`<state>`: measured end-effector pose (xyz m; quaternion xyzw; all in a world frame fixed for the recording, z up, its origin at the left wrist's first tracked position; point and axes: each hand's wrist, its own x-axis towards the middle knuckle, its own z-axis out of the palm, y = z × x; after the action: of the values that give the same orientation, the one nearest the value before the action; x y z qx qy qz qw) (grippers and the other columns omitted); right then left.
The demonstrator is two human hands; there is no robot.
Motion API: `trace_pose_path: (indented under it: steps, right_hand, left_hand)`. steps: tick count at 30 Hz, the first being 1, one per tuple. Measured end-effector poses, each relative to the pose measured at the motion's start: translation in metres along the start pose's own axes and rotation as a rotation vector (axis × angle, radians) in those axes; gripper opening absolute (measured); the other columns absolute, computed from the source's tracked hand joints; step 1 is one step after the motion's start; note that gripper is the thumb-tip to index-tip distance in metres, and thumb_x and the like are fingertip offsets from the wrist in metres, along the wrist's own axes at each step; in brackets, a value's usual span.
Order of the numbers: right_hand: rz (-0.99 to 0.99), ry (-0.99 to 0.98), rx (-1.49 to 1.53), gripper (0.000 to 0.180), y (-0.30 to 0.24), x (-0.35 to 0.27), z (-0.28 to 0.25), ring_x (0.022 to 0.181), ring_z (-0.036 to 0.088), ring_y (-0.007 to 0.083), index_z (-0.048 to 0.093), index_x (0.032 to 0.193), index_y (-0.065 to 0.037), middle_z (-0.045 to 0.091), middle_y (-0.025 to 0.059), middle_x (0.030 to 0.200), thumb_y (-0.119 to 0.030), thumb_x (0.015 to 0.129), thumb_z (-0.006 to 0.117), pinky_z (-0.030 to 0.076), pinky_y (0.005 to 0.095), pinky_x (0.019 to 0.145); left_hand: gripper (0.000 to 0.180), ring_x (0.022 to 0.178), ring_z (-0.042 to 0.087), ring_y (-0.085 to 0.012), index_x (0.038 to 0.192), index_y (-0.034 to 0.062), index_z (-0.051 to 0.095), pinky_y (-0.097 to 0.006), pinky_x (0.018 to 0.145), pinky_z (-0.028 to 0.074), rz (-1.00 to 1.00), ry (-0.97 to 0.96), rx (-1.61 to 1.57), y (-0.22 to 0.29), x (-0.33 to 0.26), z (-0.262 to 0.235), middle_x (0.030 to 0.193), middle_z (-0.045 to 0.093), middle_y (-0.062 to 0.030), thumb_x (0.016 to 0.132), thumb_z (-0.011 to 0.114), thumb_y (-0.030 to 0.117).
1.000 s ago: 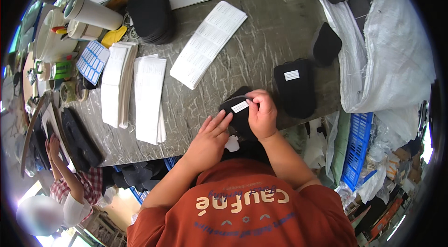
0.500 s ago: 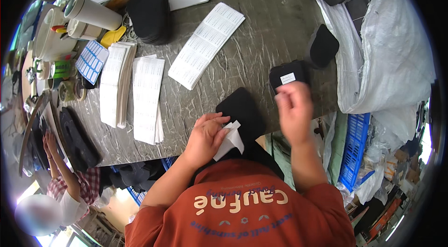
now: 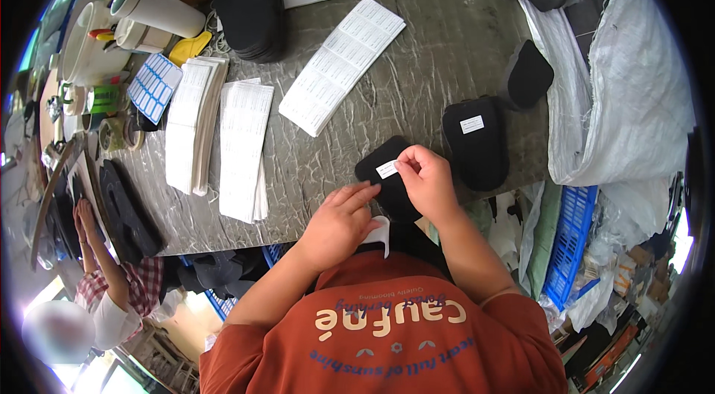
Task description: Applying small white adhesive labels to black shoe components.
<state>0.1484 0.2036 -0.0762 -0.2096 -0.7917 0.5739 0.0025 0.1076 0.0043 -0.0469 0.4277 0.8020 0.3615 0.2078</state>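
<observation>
A black pad with rounded ends (image 3: 398,197), shaped like an insole, lies at the table's front edge before me. My right hand (image 3: 428,182) pinches a small white label (image 3: 386,169) against its upper part. My left hand (image 3: 342,223) rests at the pad's left side, fingertips touching it. A curled white paper strip (image 3: 381,234) is caught between its thumb and fingers. To the right lies a similar black pad or stack of pads (image 3: 477,156), with a white label (image 3: 471,124) near its far end. Another black pad (image 3: 530,74) sits beyond it, near the sack.
Printed label sheets (image 3: 342,66) lie mid-table, with more label stacks (image 3: 244,148) to the left. A black pad stack (image 3: 249,14), a white cup (image 3: 160,13) and tape rolls stand at the back left. A white woven sack (image 3: 618,96) covers the right edge. A co-worker (image 3: 112,290) is at left.
My right hand has moved left from the right-hand pad to the pad before me, with a label now showing at its fingertips. My left hand has shifted slightly down and right.
</observation>
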Motion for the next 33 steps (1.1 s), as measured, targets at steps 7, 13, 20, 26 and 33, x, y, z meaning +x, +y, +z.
trace_pose_path:
  steps: [7, 13, 20, 26, 33]
  right_hand:
    - [-0.024, 0.021, -0.097, 0.008, 0.002, 0.001, 0.008, 0.067, 0.064, 0.0310, 0.061, 0.081, -0.001, 0.064, 0.0145, 0.075, -0.005, 0.081, 0.068, 0.049, 0.0376, 0.061]
    - [-0.068, 0.059, -0.159, 0.008, 0.004, 0.002, 0.010, 0.067, 0.063, 0.0318, 0.061, 0.080, -0.002, 0.064, 0.0139, 0.074, -0.006, 0.081, 0.068, 0.049, 0.0393, 0.061]
    - [-0.083, 0.090, -0.142, 0.012, 0.012, 0.003, 0.013, 0.066, 0.064, 0.0289, 0.061, 0.085, -0.002, 0.064, 0.0131, 0.073, -0.005, 0.078, 0.071, 0.050, 0.0384, 0.060]
    - [0.090, 0.187, -0.073, 0.034, 0.010, 0.005, 0.018, 0.061, 0.062, 0.0269, 0.057, 0.103, -0.004, 0.061, 0.0104, 0.067, -0.005, 0.074, 0.075, 0.050, 0.0374, 0.059]
    - [-0.281, 0.314, -0.351, 0.023, 0.021, 0.008, 0.019, 0.081, 0.057, 0.0328, 0.054, 0.090, -0.004, 0.057, 0.0132, 0.086, -0.003, 0.075, 0.072, 0.047, 0.0418, 0.070]
  left_hand:
    - [0.021, 0.125, 0.050, -0.0324, 0.075, 0.0004, 0.057, -0.042, 0.103, 0.042, -0.004, -0.051, 0.150, -0.003, 0.000, 0.009, 0.129, 0.057, -0.0180, 0.080, 0.070, 0.016]
    - [0.020, 0.120, 0.052, -0.0314, 0.078, 0.0005, 0.059, -0.042, 0.100, 0.042, -0.003, -0.052, 0.167, 0.001, 0.007, 0.005, 0.134, 0.054, -0.0173, 0.080, 0.069, 0.018]
    - [0.022, 0.112, 0.053, -0.0267, 0.085, 0.0017, 0.064, -0.041, 0.098, 0.040, 0.024, -0.146, 0.350, 0.001, 0.014, 0.009, 0.139, 0.051, -0.0153, 0.082, 0.065, 0.023]
    - [0.021, 0.110, 0.053, -0.0261, 0.085, 0.0021, 0.064, -0.042, 0.099, 0.039, 0.038, -0.140, 0.419, 0.002, 0.015, 0.011, 0.138, 0.052, -0.0150, 0.082, 0.064, 0.023]
    - [0.021, 0.113, 0.052, -0.0292, 0.079, 0.0015, 0.062, -0.041, 0.101, 0.039, -0.039, -0.190, 0.307, 0.003, 0.032, 0.009, 0.137, 0.052, -0.0153, 0.083, 0.064, 0.022]
